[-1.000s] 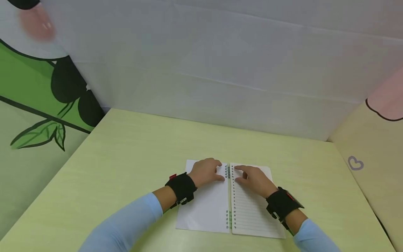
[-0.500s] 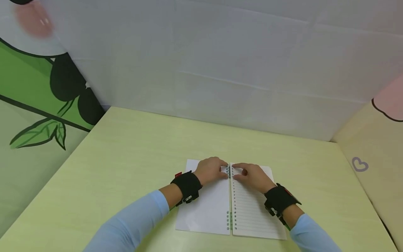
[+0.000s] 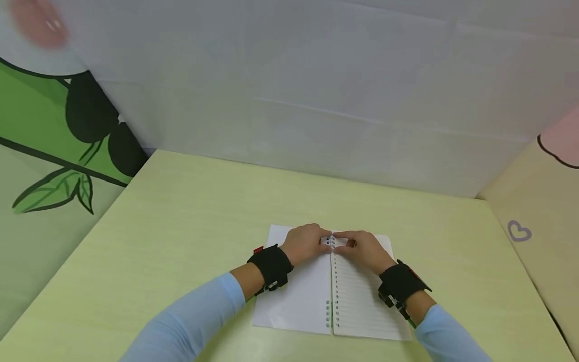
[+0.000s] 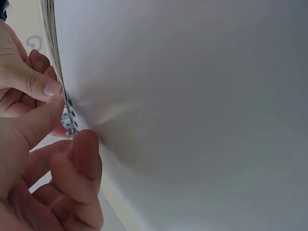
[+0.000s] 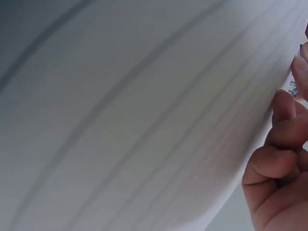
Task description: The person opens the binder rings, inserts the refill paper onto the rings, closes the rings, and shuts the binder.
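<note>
A loose-leaf notebook lies spread on the table, with a blank white sheet (image 3: 294, 301) on the left and a lined page (image 3: 373, 311) on the right. At its upper spine, my left hand (image 3: 305, 245) pinches the clear ring binding (image 4: 70, 117) between thumb and index finger. My right hand (image 3: 365, 252) pinches the same rings from the other side, its fingertips close against the left ones. Fingers partly hide these rings in the head view. Farther down the spine, a second set of rings (image 3: 331, 314) shows green between the pages.
The pale yellow table (image 3: 203, 211) extends around the notebook. A white wall covering (image 3: 289, 100) rises behind it, with printed panels at left and right. Black straps with small cameras (image 3: 271, 266) wrap both wrists.
Both hands have moved inward to the upper rings and now pinch them; a second ago their fingertips stood apart on either side. The pages have stayed nearly in place.
</note>
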Action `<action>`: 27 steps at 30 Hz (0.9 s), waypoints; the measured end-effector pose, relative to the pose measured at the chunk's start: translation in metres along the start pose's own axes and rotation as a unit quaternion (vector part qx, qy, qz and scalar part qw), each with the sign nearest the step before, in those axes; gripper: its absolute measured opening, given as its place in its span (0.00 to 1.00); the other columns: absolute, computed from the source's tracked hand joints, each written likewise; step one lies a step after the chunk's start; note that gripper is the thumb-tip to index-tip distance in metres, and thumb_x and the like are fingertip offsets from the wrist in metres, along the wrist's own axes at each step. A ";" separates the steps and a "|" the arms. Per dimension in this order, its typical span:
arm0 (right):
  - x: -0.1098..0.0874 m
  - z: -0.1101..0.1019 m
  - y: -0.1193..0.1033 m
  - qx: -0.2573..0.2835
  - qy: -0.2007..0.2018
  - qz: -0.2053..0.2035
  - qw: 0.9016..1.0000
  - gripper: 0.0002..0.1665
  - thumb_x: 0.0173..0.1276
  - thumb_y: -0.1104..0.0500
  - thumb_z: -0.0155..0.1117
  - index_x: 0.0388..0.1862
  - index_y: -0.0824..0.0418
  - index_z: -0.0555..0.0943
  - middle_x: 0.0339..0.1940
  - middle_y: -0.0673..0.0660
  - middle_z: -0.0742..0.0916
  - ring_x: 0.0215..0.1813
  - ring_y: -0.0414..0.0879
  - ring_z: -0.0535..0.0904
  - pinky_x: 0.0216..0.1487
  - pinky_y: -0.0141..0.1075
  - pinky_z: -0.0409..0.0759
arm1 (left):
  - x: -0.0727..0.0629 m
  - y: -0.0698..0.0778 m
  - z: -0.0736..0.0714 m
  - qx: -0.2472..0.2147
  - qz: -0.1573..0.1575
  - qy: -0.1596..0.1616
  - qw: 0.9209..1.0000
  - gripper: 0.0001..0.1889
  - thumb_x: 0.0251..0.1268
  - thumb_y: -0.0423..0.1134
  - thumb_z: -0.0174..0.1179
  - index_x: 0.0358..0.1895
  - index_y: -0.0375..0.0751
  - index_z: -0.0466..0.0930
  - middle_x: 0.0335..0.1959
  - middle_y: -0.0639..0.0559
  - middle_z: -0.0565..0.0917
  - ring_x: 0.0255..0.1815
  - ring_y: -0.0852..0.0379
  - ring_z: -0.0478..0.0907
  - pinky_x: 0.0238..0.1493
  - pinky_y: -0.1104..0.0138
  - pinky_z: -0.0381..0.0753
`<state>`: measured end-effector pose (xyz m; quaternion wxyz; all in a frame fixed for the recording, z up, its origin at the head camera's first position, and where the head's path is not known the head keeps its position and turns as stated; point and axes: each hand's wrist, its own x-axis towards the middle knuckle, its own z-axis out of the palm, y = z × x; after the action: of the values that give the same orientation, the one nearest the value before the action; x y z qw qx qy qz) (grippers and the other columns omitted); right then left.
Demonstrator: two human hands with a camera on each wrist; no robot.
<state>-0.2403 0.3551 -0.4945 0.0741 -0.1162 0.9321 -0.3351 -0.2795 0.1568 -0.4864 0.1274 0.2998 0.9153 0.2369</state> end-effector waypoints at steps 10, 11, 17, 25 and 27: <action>-0.062 0.016 -0.034 -0.021 -0.018 -0.041 0.999 0.20 0.69 0.59 0.76 0.57 0.65 0.88 0.28 0.44 0.78 0.31 0.35 0.69 0.35 0.32 0.70 | -0.062 0.003 0.003 -0.012 0.054 -0.038 0.998 0.27 0.64 0.57 0.75 0.56 0.41 0.87 0.33 0.56 0.82 0.31 0.63 0.74 0.31 0.69 0.73; -0.072 0.019 -0.037 -0.015 -0.027 -0.051 0.998 0.19 0.68 0.57 0.77 0.55 0.65 0.89 0.27 0.42 0.77 0.31 0.33 0.69 0.35 0.31 0.70 | -0.072 0.003 0.005 -0.005 0.066 -0.050 0.997 0.28 0.61 0.59 0.76 0.54 0.42 0.88 0.34 0.58 0.82 0.31 0.65 0.74 0.31 0.70 0.73; -0.109 0.037 -0.040 -0.031 -0.061 -0.063 0.996 0.25 0.60 0.51 0.84 0.50 0.66 0.90 0.28 0.39 0.75 0.30 0.30 0.67 0.33 0.30 0.69 | -0.104 0.011 0.014 0.054 0.099 -0.085 0.990 0.28 0.52 0.60 0.81 0.51 0.46 0.89 0.34 0.61 0.80 0.27 0.68 0.73 0.29 0.72 0.70; -0.123 0.055 -0.035 -0.067 -0.004 -0.083 0.994 0.22 0.62 0.53 0.82 0.50 0.65 0.90 0.28 0.38 0.72 0.31 0.29 0.64 0.33 0.28 0.68 | -0.110 0.016 0.024 0.089 0.112 -0.071 0.987 0.22 0.54 0.57 0.80 0.46 0.48 0.89 0.31 0.62 0.76 0.25 0.66 0.72 0.26 0.69 0.69; -0.125 0.056 -0.034 -0.065 0.005 -0.088 0.994 0.22 0.63 0.53 0.81 0.51 0.65 0.90 0.29 0.38 0.72 0.31 0.29 0.64 0.33 0.28 0.68 | -0.110 0.017 0.025 0.086 0.118 -0.066 0.987 0.20 0.55 0.56 0.80 0.46 0.50 0.90 0.30 0.62 0.76 0.25 0.66 0.72 0.25 0.69 0.68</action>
<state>-0.1021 0.3288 -0.5081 0.0320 -0.2010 0.9382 -0.2799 -0.1752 0.1105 -0.4896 0.1321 0.4307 0.8799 0.1509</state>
